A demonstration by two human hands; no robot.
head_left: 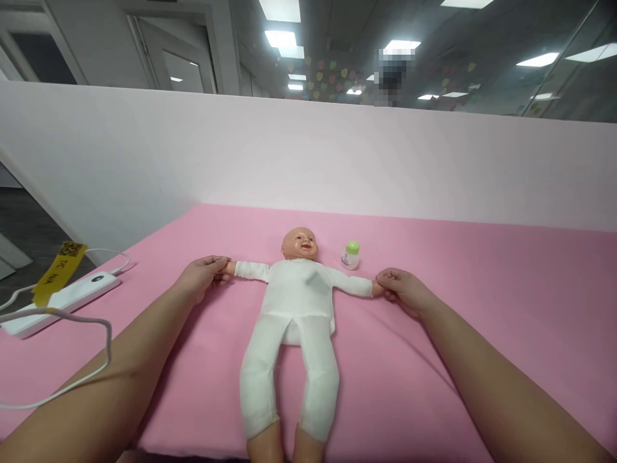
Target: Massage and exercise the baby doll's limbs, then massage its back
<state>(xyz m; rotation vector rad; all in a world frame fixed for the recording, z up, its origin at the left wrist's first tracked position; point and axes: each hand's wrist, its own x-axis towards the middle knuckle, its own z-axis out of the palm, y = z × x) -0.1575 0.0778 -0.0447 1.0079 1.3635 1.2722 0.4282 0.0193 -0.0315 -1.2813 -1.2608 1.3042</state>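
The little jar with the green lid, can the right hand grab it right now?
Probably yes: the jar stands close by, and nothing seems to block the way from the side. But the right hand would first have to let go of the doll's hand.

Beyond the grip stands a smooth white partition wall [385, 167]; above glow rectangular white ceiling lights [281, 9]; leftward lies dark-grey flooring [29, 215].

Doll [299, 299] on table [520, 296], jar [351, 256] to right
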